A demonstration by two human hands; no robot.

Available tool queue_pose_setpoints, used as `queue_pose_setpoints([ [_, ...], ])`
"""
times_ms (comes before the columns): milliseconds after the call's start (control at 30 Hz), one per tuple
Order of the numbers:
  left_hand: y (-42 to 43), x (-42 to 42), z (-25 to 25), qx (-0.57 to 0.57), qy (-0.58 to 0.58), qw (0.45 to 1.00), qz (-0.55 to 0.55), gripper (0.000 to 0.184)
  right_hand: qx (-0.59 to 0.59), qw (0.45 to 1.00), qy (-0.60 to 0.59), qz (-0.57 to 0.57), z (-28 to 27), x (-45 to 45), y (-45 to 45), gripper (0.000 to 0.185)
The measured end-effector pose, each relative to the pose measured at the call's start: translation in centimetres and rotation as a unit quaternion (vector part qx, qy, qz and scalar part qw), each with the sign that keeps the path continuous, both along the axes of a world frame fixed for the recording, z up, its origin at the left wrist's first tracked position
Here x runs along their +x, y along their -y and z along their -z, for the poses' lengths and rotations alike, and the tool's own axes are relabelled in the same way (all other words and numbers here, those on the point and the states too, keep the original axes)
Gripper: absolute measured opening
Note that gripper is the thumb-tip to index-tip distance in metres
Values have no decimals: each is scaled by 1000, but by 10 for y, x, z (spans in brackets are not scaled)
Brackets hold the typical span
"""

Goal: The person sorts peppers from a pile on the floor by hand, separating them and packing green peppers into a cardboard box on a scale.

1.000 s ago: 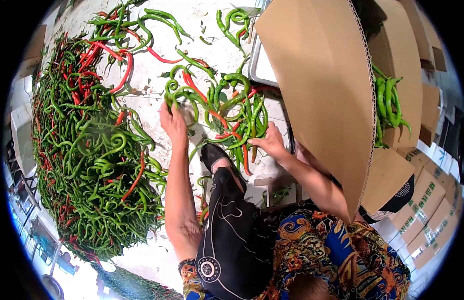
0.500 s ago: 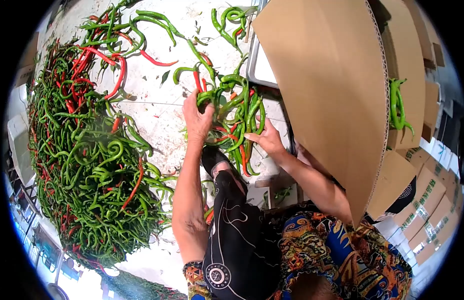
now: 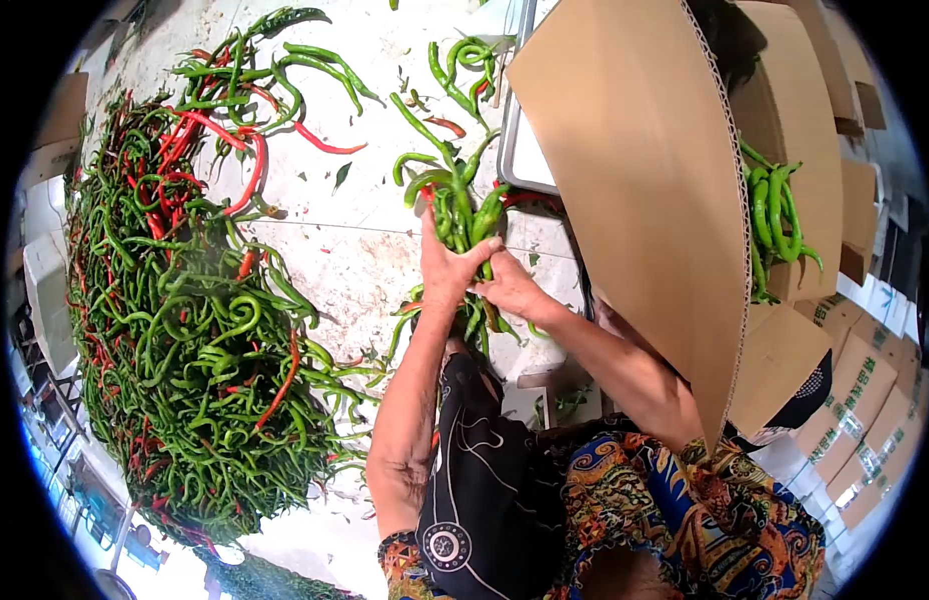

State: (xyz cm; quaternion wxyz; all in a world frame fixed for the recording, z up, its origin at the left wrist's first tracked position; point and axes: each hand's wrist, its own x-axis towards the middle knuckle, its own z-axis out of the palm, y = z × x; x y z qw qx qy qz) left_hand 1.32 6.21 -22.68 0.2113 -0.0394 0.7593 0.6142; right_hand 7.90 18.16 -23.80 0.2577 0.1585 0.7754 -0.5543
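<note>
A bunch of long green chili peppers [image 3: 465, 215] stands gathered between my two hands, with a few red ones among them. My left hand [image 3: 449, 270] is closed round the bunch from the left, its thumb lying across the front. From the right, my right hand [image 3: 515, 288] grips the same bunch lower down, its fingers close to the left thumb. Some pepper tips poke out below the hands, above my foot. Part of the bunch is hidden behind the fingers.
A large heap of green and red chili peppers [image 3: 205, 370] covers the left. Loose peppers [image 3: 320, 65] lie on the pale floor ahead. An open cardboard box [image 3: 635, 180] stands at my right, with green peppers [image 3: 780, 215] inside; a metal-rimmed tray [image 3: 515, 150] sits beside it.
My hands have come together, drawing the spread peppers into a tighter bunch. The left hand moved right and down, the right hand left. The view has shifted slightly, showing more peppers in the box.
</note>
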Motion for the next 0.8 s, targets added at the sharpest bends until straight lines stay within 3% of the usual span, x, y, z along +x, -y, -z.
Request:
queue_pose_setpoints([
  [33, 3, 3, 8, -17, 28, 999, -29, 99, 68, 997, -27, -36, -1, -2, 6, 68],
  [100, 7, 0, 17, 30, 85, 994, -54, 95, 90, 993, -62, -48, -2, -3, 13, 69],
  [233, 5, -9, -13, 95, 90, 990, -55, 76, 148, 982, -64, -102, -39, -12, 15, 59],
  [367, 3, -7, -21, 132, 46, 990, -28, 75, 197, 968, -37, -151, -39, -15, 17, 57],
  [533, 15, -18, 10, 106, 167, 976, -96, 78, 13, 999, -43, -17, 2, -14, 21, 66],
  [633, 8, -32, 12, 43, 75, 993, -77, 88, 0, 998, 47, -39, 12, -42, 9, 74],
  [700, 7, -41, 33, -6, 74, 997, -17, 104, -58, 995, 83, 21, -3, -51, 1, 71],
  [800, 1, -46, 31, -29, 48, 998, -30, 98, -6, 999, 46, -8, -12, -55, -7, 73],
])
